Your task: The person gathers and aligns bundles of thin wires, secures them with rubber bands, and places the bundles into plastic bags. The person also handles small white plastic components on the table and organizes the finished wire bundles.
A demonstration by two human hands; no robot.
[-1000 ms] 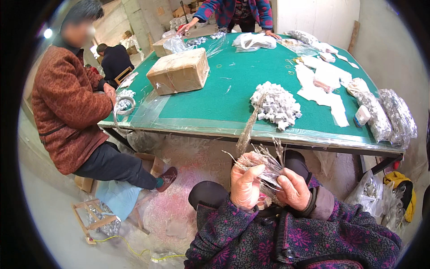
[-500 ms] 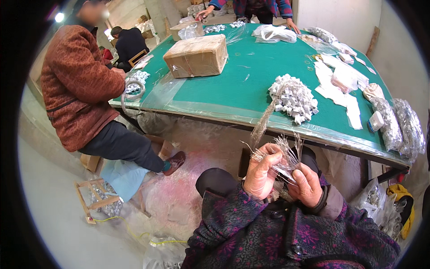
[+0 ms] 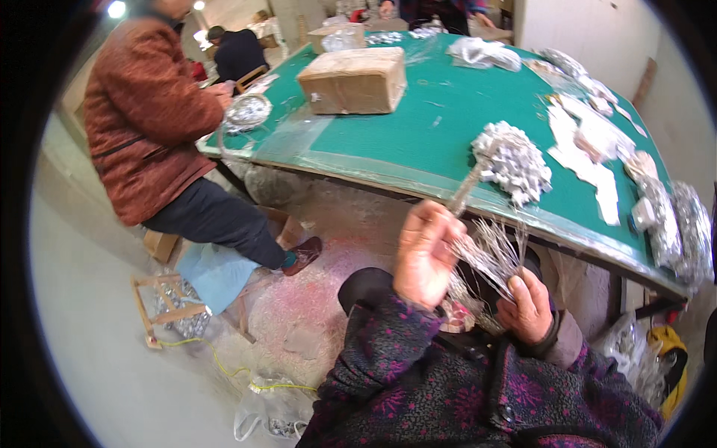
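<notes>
My right hand (image 3: 526,306) is closed round a loose bundle of thin silvery strands (image 3: 494,257), which fans up and to the left toward my other hand. My left hand (image 3: 426,257) is raised higher, thumb and fingers pinched at the lower end of a hank of similar strands (image 3: 467,190). That hank runs over the table edge up to a heap of small whitish cube-shaped pieces (image 3: 515,166). Whether the pieces are fixed to the strands cannot be made out. More strands hang below my hands, above my lap.
A taped cardboard box (image 3: 351,81) stands on the green table (image 3: 426,138). White paper strips (image 3: 590,175) and silvery filled plastic bags (image 3: 691,228) lie along its right side. A co-worker in a rust jacket (image 3: 146,119) sits at left, near a wooden stool frame (image 3: 168,308).
My left hand has moved up and away from my right hand, toward the table edge and the hank. My right hand still holds the bundle. The whole view has shifted slightly.
</notes>
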